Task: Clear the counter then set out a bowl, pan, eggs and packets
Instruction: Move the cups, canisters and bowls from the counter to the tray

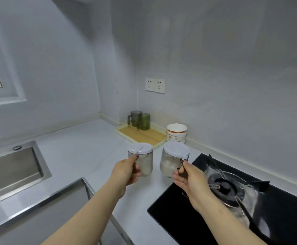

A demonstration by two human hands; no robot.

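Two glass jars with white lids hang above the white counter [84,144]. My left hand [126,171] grips the brown handle of the left jar [141,159]. My right hand [191,181] grips the handle of the right jar [173,160], which holds a white powder. A stack of white patterned bowls [176,132] stands against the back wall behind the jars. No pan, eggs or packets are in view.
A wooden tray [149,137] with two green mugs [140,119] sits in the back corner. A black gas stove [241,200] with a burner fills the right. A steel sink [11,170] lies at left, and a steel edge [84,184] runs along the front.
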